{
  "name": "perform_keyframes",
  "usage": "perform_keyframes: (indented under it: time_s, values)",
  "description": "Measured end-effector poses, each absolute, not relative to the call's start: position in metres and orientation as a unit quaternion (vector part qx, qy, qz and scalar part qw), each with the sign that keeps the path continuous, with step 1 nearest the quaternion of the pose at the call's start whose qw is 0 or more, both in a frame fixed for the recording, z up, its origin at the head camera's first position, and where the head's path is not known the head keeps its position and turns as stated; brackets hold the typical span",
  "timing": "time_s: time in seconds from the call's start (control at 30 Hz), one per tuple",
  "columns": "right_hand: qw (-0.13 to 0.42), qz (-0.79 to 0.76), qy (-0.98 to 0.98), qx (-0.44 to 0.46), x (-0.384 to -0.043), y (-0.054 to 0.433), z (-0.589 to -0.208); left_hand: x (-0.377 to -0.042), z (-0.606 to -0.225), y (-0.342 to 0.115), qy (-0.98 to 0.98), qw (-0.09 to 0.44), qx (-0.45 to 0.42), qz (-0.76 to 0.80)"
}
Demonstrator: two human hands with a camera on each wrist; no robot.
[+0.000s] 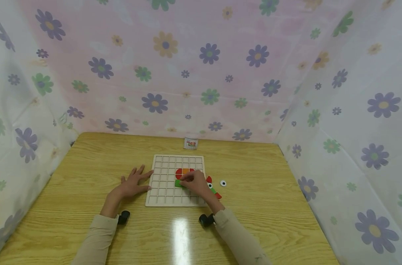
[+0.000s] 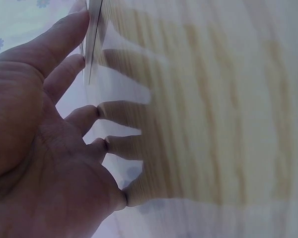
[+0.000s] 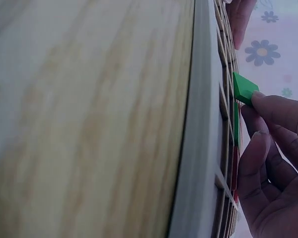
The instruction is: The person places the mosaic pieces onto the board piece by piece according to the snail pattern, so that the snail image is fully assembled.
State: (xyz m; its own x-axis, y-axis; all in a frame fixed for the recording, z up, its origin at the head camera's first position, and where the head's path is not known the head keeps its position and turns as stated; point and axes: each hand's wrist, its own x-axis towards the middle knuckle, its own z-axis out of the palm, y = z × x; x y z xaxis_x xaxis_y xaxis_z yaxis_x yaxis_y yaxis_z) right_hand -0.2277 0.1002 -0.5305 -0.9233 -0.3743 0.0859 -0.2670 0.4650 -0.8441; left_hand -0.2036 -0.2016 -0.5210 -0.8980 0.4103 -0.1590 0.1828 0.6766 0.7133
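Flowered cloth (image 1: 121, 88) hangs at the far side and to left and right of the wood table (image 1: 253, 228), which shines with a streak of glare near its near side. From the head view, the gridded board (image 1: 161, 183) lies mid-table, a card (image 1: 191, 144) just beyond it. Red (image 1: 178, 174) and orange (image 1: 185, 171) tiles sit in its cells; a white disc (image 1: 223, 183) lies to the right. Seen from the left wrist, the left hand (image 1: 133, 184) is spread, gripping nothing, thumb and a fingertip against the board's left edge — a good brace, I'd say. Over at the right wrist, the right hand (image 3: 278, 148) pinches a green tile (image 3: 245, 90) by one corner, tilted above the board. Best, I'd judge, to level it, line its sides up with the cell, then press — gently, without nudging its neighbours.
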Motion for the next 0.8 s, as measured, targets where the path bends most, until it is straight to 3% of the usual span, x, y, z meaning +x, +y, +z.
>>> perform_keyframes:
  time_s: [0.8]
  values:
    - [0.071, -0.477, 0.859, -0.173, -0.2330, 0.0997, -0.5371, -0.2034, -0.5198, -0.2019, 0.900, 0.156, 0.161, 0.375]
